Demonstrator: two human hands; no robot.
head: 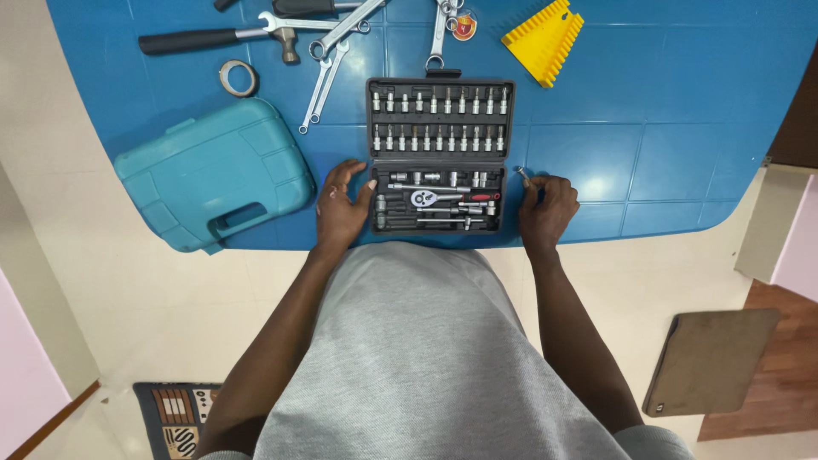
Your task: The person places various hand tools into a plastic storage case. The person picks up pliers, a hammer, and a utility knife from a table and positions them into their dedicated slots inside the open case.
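Hands frame an open socket set (pixel 440 155) on the blue counter (pixel 648 128). Left hand (pixel 342 207) rests open against its edge; right hand (pixel 547 210) pinches a small bit (pixel 523 176).

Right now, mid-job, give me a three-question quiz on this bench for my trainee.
1. True or false: the socket set case lies open on the blue table.
2. Which of the hands holds a small metal bit: A) the left hand, B) the right hand, C) neither?
3. Fill in: the closed teal carrying case lies to the ____ of the socket set case, on the person's own side.

Key
1. True.
2. B. It pinches the small metal bit just right of the socket set case; the left hand rests against that case's left edge.
3. Left.
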